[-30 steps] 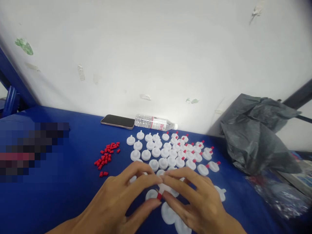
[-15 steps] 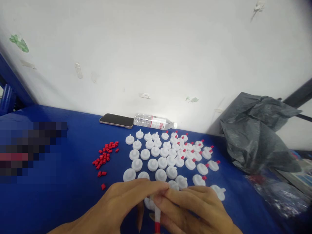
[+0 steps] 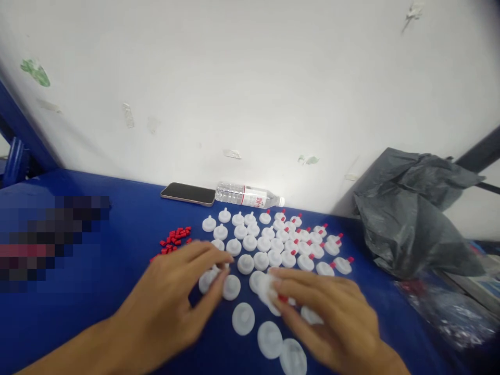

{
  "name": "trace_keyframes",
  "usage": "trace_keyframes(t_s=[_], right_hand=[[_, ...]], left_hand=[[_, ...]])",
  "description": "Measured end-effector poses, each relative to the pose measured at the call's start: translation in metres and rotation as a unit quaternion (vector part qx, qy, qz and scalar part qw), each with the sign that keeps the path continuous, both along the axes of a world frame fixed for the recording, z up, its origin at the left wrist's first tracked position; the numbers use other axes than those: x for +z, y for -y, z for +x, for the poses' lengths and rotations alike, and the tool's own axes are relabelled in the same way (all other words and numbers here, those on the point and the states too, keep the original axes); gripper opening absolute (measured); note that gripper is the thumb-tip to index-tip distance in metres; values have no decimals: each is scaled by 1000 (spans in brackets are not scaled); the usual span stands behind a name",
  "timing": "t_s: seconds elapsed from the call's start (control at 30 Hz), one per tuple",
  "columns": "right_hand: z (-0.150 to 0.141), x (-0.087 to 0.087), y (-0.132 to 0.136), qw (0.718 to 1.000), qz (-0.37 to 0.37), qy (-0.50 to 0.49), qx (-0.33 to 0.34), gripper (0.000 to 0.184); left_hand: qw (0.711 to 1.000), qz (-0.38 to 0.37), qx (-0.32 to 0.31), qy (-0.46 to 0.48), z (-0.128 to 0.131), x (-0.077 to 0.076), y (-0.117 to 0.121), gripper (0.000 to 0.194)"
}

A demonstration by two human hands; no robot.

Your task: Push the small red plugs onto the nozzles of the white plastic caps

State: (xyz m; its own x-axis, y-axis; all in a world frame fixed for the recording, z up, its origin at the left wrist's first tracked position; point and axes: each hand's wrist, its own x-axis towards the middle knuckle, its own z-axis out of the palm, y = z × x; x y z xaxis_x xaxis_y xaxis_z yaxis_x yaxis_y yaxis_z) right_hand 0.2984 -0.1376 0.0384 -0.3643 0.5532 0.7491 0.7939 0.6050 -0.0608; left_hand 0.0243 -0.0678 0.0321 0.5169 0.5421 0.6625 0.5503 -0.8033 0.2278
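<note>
Several white round plastic discs (image 3: 258,245) with short stems lie in rows on the blue table (image 3: 97,312); those on the right carry red caps. My right hand (image 3: 328,317) pinches one white disc with a red cap (image 3: 273,294) just above the table. My left hand (image 3: 175,302) hovers over the left discs, fingers curled around a white disc (image 3: 209,278) at its fingertips. A heap of loose red caps (image 3: 174,239) lies just beyond my left hand. Three uncapped discs (image 3: 269,338) lie nearest me.
A phone (image 3: 188,194) and a lying water bottle (image 3: 248,196) rest against the white wall. A crumpled grey plastic bag (image 3: 414,219) fills the right side, with a clear bag (image 3: 449,312) in front of it. A blurred patch covers the left.
My hands were joined, pressing a red cap onto a disc near me. They have parted: the right carries the capped disc forward, the left has moved left onto another disc.
</note>
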Motion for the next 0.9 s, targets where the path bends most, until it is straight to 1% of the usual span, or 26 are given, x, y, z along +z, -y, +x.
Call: trace_keyframes(t_s=[0.03,0.07,0.1,0.17,0.2,0.27,0.33,0.4,0.53,0.63,0.7,0.77,0.83,0.9], right_hand=[[5,5,-3,999,2,-24,-24,25],[12,9,-6,998,-7,-35,-47,22],[18,14,-9,997,-20,-36,-66,18],[33,23,-13,995,-56,-20,-84,7],[39,26,-15,994,-76,-11,-82,6],[50,30,-18,989,-125,9,-78,10],[55,31,-21,980,-179,35,-82,12],[55,30,-22,971,-214,59,-91,12],[50,27,-25,965,-231,79,-97,10],[50,27,-26,963,-236,82,-105,12],[52,27,-26,962,-238,79,-110,9],[53,29,-24,963,-241,61,-107,5],[54,32,-20,962,-256,29,-94,10],[54,34,-15,955,-289,4,-74,12]], left_hand=[[999,33,24,-34,-4,2,-11,27],[992,67,66,-79,-8,3,-22,27],[984,76,105,-125,-12,3,-32,28],[966,63,154,-196,-20,0,-46,28],[959,50,171,-218,-24,-2,-50,29],[950,26,192,-245,-28,-7,-54,32],[945,20,195,-262,-29,-12,-54,36],[944,19,179,-276,-30,-15,-53,41],[953,6,156,-261,-31,-21,-55,43],[957,0,167,-236,-30,-21,-55,39],[958,7,177,-224,-30,-19,-54,37],[955,19,184,-233,-29,-18,-54,36],[950,27,179,-253,-29,-17,-55,38],[950,22,176,-258,-30,-17,-56,40]])
